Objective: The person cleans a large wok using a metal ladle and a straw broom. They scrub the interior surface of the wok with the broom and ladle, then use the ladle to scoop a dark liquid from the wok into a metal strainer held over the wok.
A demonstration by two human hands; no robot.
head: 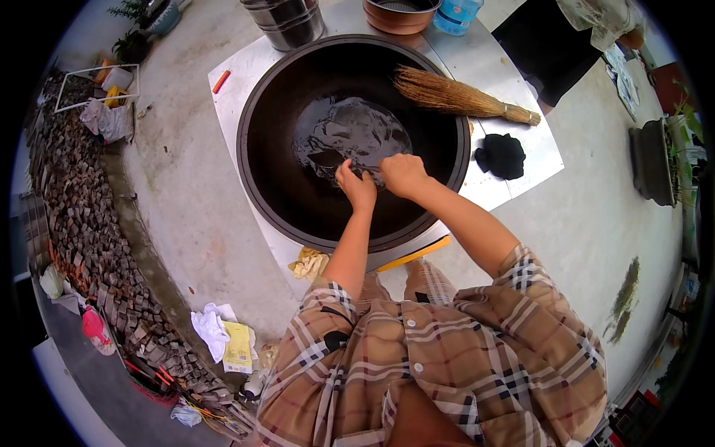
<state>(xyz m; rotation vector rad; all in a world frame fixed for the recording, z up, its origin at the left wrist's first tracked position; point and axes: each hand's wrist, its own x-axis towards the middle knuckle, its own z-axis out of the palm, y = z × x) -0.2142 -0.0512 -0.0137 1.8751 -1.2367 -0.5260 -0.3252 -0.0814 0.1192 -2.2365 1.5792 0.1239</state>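
A wide dark wok (pixel 273 184) is in front of me with shallow water (pixel 357 125) rippling at its bottom. Both my hands reach over its near half, close together at the water. My left hand (pixel 357 189) has its thumb and fingers bent upward and partly apart. My right hand (pixel 403 174) is curled like a fist just to the right. Something dark and thin may lie between them, but I cannot make it out against the water. A straw hand broom (pixel 452 95) rests across the wok's right rim, bristles inward. Beside it a crumpled black cloth (pixel 503 156) lies on the metal tabletop (pixel 491 187).
Behind the wok stand a metal bucket (pixel 287 22), a copper-coloured pan (pixel 399 15) and a blue-tinted water bottle (pixel 457 14). A red stick-like object (pixel 221 81) lies left. A yellowish cloth (pixel 309 264) sits at the near edge. Another person's dark clothing (pixel 553 50) shows at upper right.
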